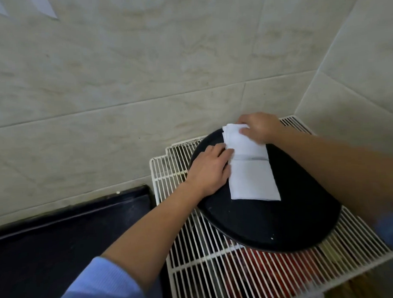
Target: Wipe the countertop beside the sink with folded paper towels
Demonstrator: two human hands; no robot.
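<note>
— Paper towels (252, 176) lie on the black tray (271, 224) atop the wire rack (195, 260), in our head view.
— Our left hand (208, 170) presses flat on their edge; our right hand (261, 127) pinches the far fold.
— We should crease squarely before reaching the countertop (60, 238).

A folded white paper towel (252, 178) lies on a round black tray (271, 224) atop a white wire rack (195, 271). The left hand (210, 168) presses its edge; the right hand (259, 126) pinches its end at the tray's far rim.
</note>
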